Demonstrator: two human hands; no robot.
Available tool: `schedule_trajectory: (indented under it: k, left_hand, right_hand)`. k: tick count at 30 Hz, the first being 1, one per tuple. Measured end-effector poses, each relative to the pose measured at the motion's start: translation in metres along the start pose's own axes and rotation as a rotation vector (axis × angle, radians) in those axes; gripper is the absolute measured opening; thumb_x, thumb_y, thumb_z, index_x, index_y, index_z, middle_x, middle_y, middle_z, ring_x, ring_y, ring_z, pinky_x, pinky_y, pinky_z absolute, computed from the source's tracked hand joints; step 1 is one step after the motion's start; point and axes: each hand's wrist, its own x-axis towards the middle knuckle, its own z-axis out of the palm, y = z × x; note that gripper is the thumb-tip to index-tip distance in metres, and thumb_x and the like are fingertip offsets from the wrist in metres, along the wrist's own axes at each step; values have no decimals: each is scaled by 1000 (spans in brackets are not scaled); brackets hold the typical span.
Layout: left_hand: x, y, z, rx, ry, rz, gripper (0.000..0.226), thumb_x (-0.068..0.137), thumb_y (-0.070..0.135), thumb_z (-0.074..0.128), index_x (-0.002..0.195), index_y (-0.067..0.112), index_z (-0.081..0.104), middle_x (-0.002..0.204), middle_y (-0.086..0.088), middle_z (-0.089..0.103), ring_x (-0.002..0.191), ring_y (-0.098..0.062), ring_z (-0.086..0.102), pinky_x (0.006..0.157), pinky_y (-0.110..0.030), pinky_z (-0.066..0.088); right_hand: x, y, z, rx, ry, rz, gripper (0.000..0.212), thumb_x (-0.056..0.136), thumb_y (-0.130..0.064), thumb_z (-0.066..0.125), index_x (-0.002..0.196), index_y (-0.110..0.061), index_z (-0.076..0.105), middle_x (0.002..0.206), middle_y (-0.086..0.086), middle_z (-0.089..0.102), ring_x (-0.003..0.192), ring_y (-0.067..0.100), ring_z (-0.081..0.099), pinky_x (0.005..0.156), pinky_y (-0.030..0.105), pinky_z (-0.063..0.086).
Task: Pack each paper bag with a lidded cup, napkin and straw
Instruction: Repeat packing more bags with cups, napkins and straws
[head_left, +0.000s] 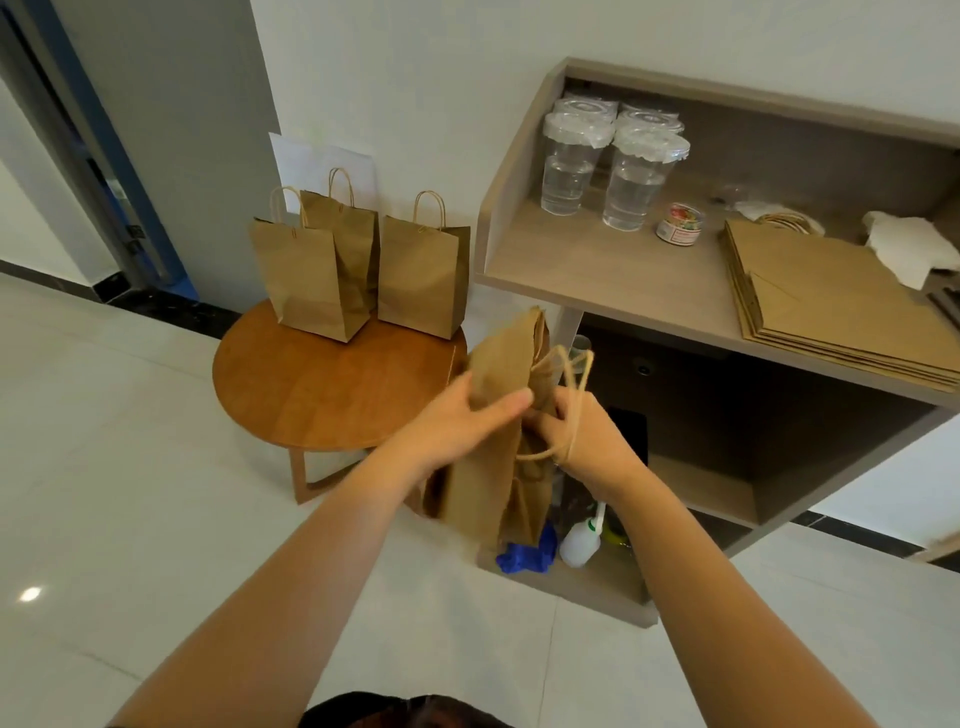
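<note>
Held bag: a brown paper bag (493, 447) is held in mid-air at the centre of the frame, between the round table and the shelf unit, still mostly flat and tilted, its twine handles toward the right.
Left hand: the left hand (457, 415) lies on the bag's near face, thumb stretched across the paper toward the right, fingers wrapped round the bag's left edge and gripping it.
Right hand: the right hand (582, 441) is at the bag's mouth, one twine handle looped over its back; its fingers are curled into the opening, clamped on the paper there.
Standing bags: three paper bags (421, 275) stand upright and open at the back of the table (311, 395), centre left of the frame, two of them touching, the third just beside.
Cups: lidded clear cups (613, 161) holding clear liquid stand in rows at the back left of the shelf (597, 270), upper right of the frame.
Flat bags: a stack of folded bags (831, 301) lies on the shelf at the right edge.
Napkins: white napkins (909, 247) rest partly on that stack.
Small jar: a labelled jar (679, 223) stands between cups and stack.
Lower shelf: a white squeeze bottle (582, 543) and something blue (524, 556) sit at the bottom, behind the held bag.
</note>
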Motion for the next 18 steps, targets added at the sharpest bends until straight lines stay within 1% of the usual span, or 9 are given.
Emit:
schedule_trajectory:
  k: [2, 4, 6, 9, 10, 12, 15, 16, 18]
  left_hand:
    - [-5, 4, 15, -179, -134, 36, 64, 79, 52, 59, 133, 23, 39, 120, 6, 53, 112, -14, 53, 89, -28, 46]
    - [-4, 1, 19, -308, -68, 57, 37, 90, 37, 55, 124, 29, 42, 107, 10, 55, 101, -9, 54, 85, -24, 46]
    - [1, -6, 12, -350, 31, 11, 28, 96, 31, 49, 122, 22, 52, 108, 2, 61, 105, -18, 58, 92, -30, 47]
    - [7, -22, -1, -79, 154, -38, 24, 99, 21, 45, 98, 4, 63, 96, -16, 65, 104, -37, 59, 88, -37, 46]
    - [8, -26, -2, 61, 175, -25, 28, 99, 19, 45, 97, -3, 62, 95, -22, 64, 101, -40, 59, 85, -37, 45]
    - [8, -31, 1, 271, 210, 42, 33, 100, 19, 43, 102, -10, 59, 88, -19, 62, 86, -28, 62, 75, -24, 41]
    - [6, -33, 5, 374, 216, 124, 29, 100, 15, 41, 106, -8, 58, 72, -3, 54, 59, 0, 47, 62, 1, 34]
    - [7, -35, 3, 407, 213, 145, 28, 100, 13, 41, 108, -8, 58, 76, -6, 58, 61, 1, 52, 63, 2, 36]
    - [8, -42, -5, 531, 254, 122, 25, 98, 12, 44, 110, -4, 59, 88, -12, 64, 80, -6, 64, 72, -12, 45]
  right_hand:
    - [6, -4, 8, -61, -30, -39, 11, 91, -7, 54, 84, -8, 62, 82, 11, 66, 79, 20, 66, 74, 28, 54]
    - [11, -2, 15, -78, -24, -27, 16, 92, -6, 52, 80, -13, 61, 78, 5, 64, 76, 16, 65, 70, 24, 51]
    - [12, 3, 19, 28, 18, 17, 19, 94, -9, 51, 80, -17, 61, 79, 1, 65, 74, 7, 65, 68, 19, 51]
    - [14, 16, 18, 119, 98, 111, 13, 95, -14, 52, 87, -16, 62, 92, 13, 67, 88, 23, 66, 80, 36, 55]
    - [14, 18, 17, 91, 115, 137, 13, 94, -15, 53, 85, -17, 62, 91, 11, 67, 89, 24, 65, 80, 35, 54]
    - [14, 19, 20, 6, 109, 168, 11, 93, -17, 55, 83, -16, 60, 86, 7, 65, 85, 20, 64, 76, 28, 52]
    - [19, 21, 29, -150, 30, 216, 11, 95, -18, 52, 92, -10, 59, 84, 5, 61, 79, 17, 61, 72, 23, 49]
    - [22, 25, 31, -247, 34, 241, 11, 95, -18, 51, 93, -9, 59, 84, 5, 60, 79, 18, 61, 71, 25, 48]
    - [29, 31, 31, -477, 40, 309, 11, 95, -17, 50, 94, -8, 57, 81, 4, 57, 77, 19, 59, 69, 26, 45]
